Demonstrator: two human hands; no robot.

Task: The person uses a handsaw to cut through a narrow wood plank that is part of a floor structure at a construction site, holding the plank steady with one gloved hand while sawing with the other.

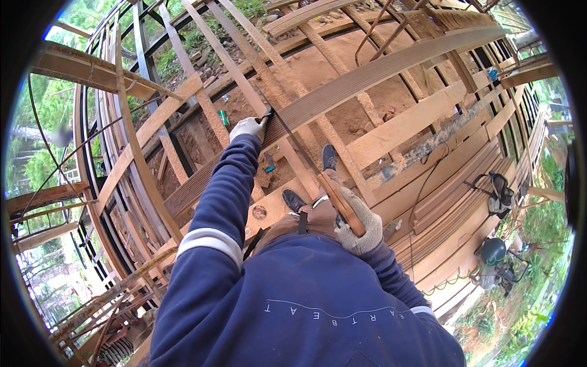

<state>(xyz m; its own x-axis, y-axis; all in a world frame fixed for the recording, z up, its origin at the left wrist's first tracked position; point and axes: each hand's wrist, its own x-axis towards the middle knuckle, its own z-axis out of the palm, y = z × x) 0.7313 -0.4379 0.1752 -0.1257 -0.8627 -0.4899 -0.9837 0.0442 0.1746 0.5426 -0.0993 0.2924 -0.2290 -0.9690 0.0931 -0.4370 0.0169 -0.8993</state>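
cutting a long grooved board with a handsaw, the board running obliquely from the lower left to the upper right of the frame. the right hand, gloved, right of centre, is curled firmly around the saw's wooden handle; the left hand, also gloved, bears on the board near the centre, though whether its fingers grip the edge or only press cannot be told. a small dark piece at those fingertips is too unclear to identify. the blade lies across the board just beside the left hand; the step in hand appears to be a hand-sawn crosscut, but whether the teeth have entered the wood cannot be told. the next stroke would call for a steady board, a blade held to its line, and left fingers clear of the teeth. obstacles beneath include sawdust-covered joists with gaps between them, and a dark shoe near the saw's lower stretch. also present: a small green object left of centre, stacked boards at right, and, at lower right, a dark rounded machine with a coiled green hose beside it.
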